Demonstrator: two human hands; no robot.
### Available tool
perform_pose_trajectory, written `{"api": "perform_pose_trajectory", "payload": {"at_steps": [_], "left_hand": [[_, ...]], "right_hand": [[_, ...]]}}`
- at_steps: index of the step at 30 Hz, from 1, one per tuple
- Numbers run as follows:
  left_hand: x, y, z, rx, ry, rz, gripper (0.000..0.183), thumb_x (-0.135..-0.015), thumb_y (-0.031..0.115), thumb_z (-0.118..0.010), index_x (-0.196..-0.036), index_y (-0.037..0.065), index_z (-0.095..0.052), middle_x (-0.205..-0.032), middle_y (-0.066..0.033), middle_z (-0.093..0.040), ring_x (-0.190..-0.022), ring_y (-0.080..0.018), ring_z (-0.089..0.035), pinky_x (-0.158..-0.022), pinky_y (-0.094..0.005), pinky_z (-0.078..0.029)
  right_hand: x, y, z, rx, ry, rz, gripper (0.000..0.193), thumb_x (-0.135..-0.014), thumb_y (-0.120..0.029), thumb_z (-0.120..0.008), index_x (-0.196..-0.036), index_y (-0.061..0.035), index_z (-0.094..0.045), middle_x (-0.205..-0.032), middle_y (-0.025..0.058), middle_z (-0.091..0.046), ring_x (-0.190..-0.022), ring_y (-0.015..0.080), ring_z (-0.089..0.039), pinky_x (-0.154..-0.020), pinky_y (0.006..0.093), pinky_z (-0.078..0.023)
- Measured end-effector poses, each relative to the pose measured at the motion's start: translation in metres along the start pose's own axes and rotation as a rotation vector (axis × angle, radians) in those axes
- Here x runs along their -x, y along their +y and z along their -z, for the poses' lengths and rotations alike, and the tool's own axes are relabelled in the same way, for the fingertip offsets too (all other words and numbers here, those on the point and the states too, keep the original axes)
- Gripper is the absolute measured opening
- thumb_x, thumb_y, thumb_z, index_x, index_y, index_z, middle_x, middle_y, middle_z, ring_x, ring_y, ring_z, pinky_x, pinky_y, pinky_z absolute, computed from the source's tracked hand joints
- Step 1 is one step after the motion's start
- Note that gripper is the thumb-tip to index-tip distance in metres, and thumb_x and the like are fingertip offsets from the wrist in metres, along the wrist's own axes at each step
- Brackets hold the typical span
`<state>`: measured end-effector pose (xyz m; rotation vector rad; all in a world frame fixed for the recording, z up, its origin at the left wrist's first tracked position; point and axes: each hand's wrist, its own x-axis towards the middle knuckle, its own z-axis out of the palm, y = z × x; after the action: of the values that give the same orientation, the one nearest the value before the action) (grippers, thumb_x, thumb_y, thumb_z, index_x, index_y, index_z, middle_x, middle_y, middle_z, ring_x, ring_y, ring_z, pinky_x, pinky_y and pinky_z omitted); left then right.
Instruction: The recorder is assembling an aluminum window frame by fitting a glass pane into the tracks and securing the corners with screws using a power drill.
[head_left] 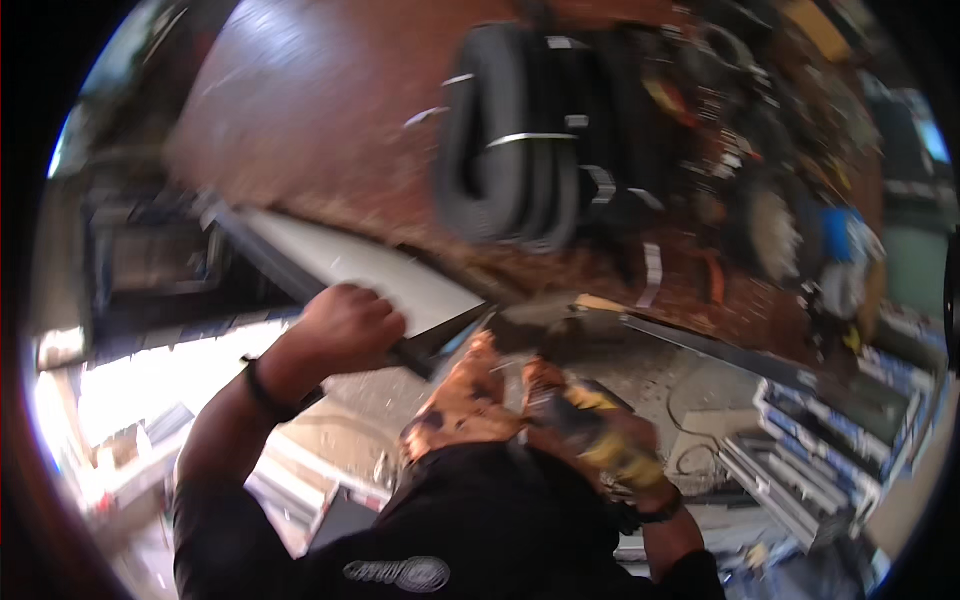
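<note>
My left hand [350,320], bare and with a dark band at the wrist, is closed round a long dark bar [265,255]. The bar slants from the upper left down to just in front of my legs. Right beyond it is a pale flat panel [405,285] with a dark edge, at the near side of the red-brown table. My right hand [610,435], in a yellow and grey work glove, hangs low beside my right thigh. Its fingers are smeared by motion, and I cannot make out anything in them.
Coiled black rubber-like tubing or strip [510,130], tied with white bands, lies on the red-brown table [300,110]. Tools and loose parts clutter its right side, with a blue object [840,235] among them. Stacked profiles [785,480] stand at lower right; a cable [675,400] lies on the floor.
</note>
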<state>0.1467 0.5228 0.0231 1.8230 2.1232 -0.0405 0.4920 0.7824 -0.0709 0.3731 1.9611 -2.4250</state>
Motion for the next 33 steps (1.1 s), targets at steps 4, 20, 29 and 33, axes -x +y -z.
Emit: {"api": "perform_pose_trajectory", "payload": {"at_steps": [4,20,29,33], "left_hand": [[-0.013,0.010,0.011,0.016,-0.036,0.067,0.076,-0.063,0.031,-0.077,-0.130,0.010,-0.049,-0.081,-0.0035,-0.060,-0.081,-0.0249,-0.062,-0.070,-0.0365,-0.051],[0.022,-0.022,-0.016,0.249,0.982,1.232,0.105,-0.069,0.033,-0.082,-0.144,-0.005,-0.018,-0.145,-0.0304,-0.029,-0.134,-0.0463,-0.030,-0.110,-0.0478,-0.029],[0.039,-0.037,-0.017,0.616,0.895,1.667,0.106,-0.070,0.009,-0.068,-0.150,-0.001,0.001,-0.112,-0.0291,-0.061,-0.101,-0.0394,-0.064,-0.088,-0.0397,-0.051],[0.098,-0.033,-0.016,0.706,0.775,1.736,0.103,-0.071,0.007,-0.066,-0.150,0.000,-0.002,-0.120,-0.0315,-0.057,-0.108,-0.0428,-0.060,-0.094,-0.0405,-0.048]], "right_hand": [[0.006,-0.032,0.024,0.107,0.178,-0.206,0.045,-0.085,-0.018,-0.059,-0.126,-0.0021,-0.053,-0.122,0.0092,-0.059,-0.108,0.0182,-0.057,-0.095,0.0368,-0.045],[-0.329,-0.152,0.122,1.364,0.569,-0.119,0.103,-0.077,-0.022,-0.076,-0.153,-0.0116,-0.008,-0.132,0.0304,-0.050,-0.119,0.0463,-0.051,-0.098,0.0452,-0.043],[-0.374,-0.105,0.150,1.522,0.591,-0.387,0.104,-0.077,-0.040,-0.074,-0.153,-0.0173,-0.008,-0.128,0.0250,-0.056,-0.117,0.0433,-0.055,-0.097,0.0521,-0.044],[-0.381,-0.092,0.191,1.480,0.596,-0.424,0.094,-0.080,-0.046,-0.069,-0.152,-0.0167,-0.018,-0.131,0.0231,-0.056,-0.122,0.0411,-0.052,-0.100,0.0501,-0.042]]}}
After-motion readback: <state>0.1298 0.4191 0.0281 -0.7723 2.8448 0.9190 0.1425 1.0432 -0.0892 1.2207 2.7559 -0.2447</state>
